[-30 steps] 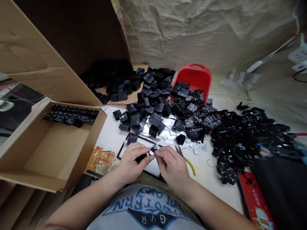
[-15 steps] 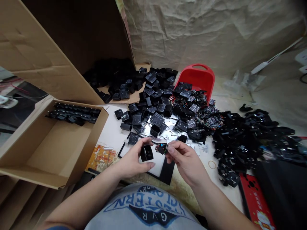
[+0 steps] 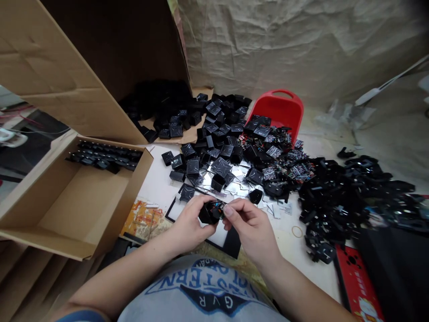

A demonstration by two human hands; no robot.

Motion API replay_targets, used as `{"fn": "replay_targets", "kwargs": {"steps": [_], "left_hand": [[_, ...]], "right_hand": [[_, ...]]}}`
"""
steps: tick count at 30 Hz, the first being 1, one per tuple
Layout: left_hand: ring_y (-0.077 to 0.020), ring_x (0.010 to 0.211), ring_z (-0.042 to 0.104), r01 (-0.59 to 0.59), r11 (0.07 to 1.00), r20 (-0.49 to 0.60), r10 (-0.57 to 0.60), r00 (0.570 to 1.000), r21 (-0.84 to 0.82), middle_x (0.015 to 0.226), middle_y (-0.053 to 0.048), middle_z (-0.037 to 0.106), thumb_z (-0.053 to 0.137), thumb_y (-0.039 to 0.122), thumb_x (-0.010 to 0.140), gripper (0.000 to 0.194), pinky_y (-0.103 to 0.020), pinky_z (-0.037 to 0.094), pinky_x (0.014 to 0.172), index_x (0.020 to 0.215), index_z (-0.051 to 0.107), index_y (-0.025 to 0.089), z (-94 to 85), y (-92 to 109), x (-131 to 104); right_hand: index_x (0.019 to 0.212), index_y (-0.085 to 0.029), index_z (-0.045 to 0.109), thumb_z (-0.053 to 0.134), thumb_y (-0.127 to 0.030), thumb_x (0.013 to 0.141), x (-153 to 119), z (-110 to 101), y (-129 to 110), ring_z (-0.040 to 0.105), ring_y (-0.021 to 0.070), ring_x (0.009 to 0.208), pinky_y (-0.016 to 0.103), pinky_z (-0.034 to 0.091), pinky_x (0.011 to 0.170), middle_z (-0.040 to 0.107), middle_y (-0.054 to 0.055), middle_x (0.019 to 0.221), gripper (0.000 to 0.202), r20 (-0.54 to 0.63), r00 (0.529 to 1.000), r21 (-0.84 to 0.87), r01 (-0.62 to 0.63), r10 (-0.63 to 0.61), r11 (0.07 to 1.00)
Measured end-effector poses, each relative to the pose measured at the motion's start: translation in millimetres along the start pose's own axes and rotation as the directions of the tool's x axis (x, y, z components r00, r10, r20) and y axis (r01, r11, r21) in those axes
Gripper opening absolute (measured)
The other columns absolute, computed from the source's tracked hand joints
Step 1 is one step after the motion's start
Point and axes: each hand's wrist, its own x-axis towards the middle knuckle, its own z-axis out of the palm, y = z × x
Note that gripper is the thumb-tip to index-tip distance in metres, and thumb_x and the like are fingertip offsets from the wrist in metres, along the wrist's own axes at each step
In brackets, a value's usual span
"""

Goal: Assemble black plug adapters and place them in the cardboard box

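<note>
My left hand (image 3: 191, 226) is wrapped round a black plastic housing (image 3: 207, 214), a small box with its open end turned to the right. Between the thumb and fingers of my right hand (image 3: 246, 221) is a small circuit board (image 3: 221, 210) with coloured components. The board meets the mouth of the housing and looks partly inside it; my fingers hide some of its edge. Under both hands lies a white pad with a black border (image 3: 233, 241). Just beyond them, several black housings (image 3: 221, 166) lie heaped over shiny flat metal pieces (image 3: 238, 176).
A cardboard box (image 3: 83, 210) at left holds rows of black parts (image 3: 105, 156). Behind stands a red plastic tub (image 3: 278, 107) on its side, circuit boards (image 3: 301, 170) spilling in front. Black moulded parts (image 3: 328, 201) pile up at right, above a red box (image 3: 358, 281).
My right hand has moved left with the circuit board, bringing it from beside the housing to its open end. My left hand has tilted the housing toward the board.
</note>
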Motion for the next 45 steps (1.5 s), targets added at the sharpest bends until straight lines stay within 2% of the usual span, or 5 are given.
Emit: {"fn": "replay_targets", "kwargs": {"steps": [16, 23, 30, 37, 45], "left_hand": [[-0.021, 0.096, 0.057, -0.056, 0.998, -0.034, 0.058, 0.998, 0.037, 0.102, -0.005, 0.059, 0.059, 0.008, 0.071, 0.046, -0.035, 0.047, 0.086, 0.114, 0.05, 0.02, 5.4, 0, -1], [-0.0209, 0.097, 0.054, -0.138, 0.982, -0.019, 0.141, 0.99, 0.13, 0.103, -0.005, 0.057, 0.054, 0.004, 0.072, 0.047, -0.036, 0.047, 0.086, 0.116, 0.048, 0.02, 5.2, -1, -3], [-0.0221, 0.095, 0.053, -0.17, 0.948, 0.02, 0.171, 0.985, 0.268, 0.1, -0.005, 0.056, 0.054, 0.005, 0.075, 0.043, -0.037, 0.046, 0.086, 0.115, 0.047, 0.019, 6.5, 5, 0], [-0.0207, 0.097, 0.053, -0.058, 0.979, 0.005, 0.058, 0.998, 0.194, 0.102, -0.004, 0.054, 0.055, 0.004, 0.071, 0.047, -0.035, 0.046, 0.086, 0.114, 0.046, 0.02, 10.4, 7, -1], [-0.0216, 0.096, 0.051, -0.161, 0.973, 0.034, 0.158, 0.987, 0.165, 0.103, -0.006, 0.055, 0.053, 0.002, 0.073, 0.047, -0.037, 0.046, 0.085, 0.116, 0.047, 0.02, 9.6, 11, -7]], "right_hand": [[0.075, -0.021, 0.061, 0.062, -0.04, 0.089, -2, 6, 7, 0.052, 0.0145, 0.067, 0.028, 0.043, 0.061, 0.056, 0.0, 0.074, 0.024, 0.018, 0.991, -0.224, 0.133, -0.132, 0.966], [0.106, -0.024, 0.061, 0.065, -0.047, 0.085, -1, 4, 16, 0.058, 0.0186, 0.094, 0.031, 0.047, 0.08, 0.062, 0.004, 0.103, 0.031, 0.105, 0.994, -0.028, -0.009, 0.012, 1.0], [0.081, -0.02, 0.061, 0.073, -0.047, 0.077, -1, -2, 7, 0.05, 0.0109, 0.054, 0.025, 0.042, 0.052, 0.056, -0.004, 0.064, 0.029, 0.146, 0.98, 0.093, -0.15, 0.136, 0.984], [0.08, -0.02, 0.062, 0.072, -0.046, 0.079, -4, 4, 12, 0.054, 0.0112, 0.053, 0.026, 0.047, 0.056, 0.058, -0.005, 0.06, 0.028, 0.063, 0.988, 0.199, -0.15, 0.14, 0.968], [0.116, -0.029, 0.057, 0.075, -0.046, 0.076, -8, 3, 33, 0.059, 0.0188, 0.096, 0.034, 0.049, 0.082, 0.061, 0.003, 0.108, 0.047, 0.208, 0.952, 0.345, -0.285, 0.223, 0.894]]}}
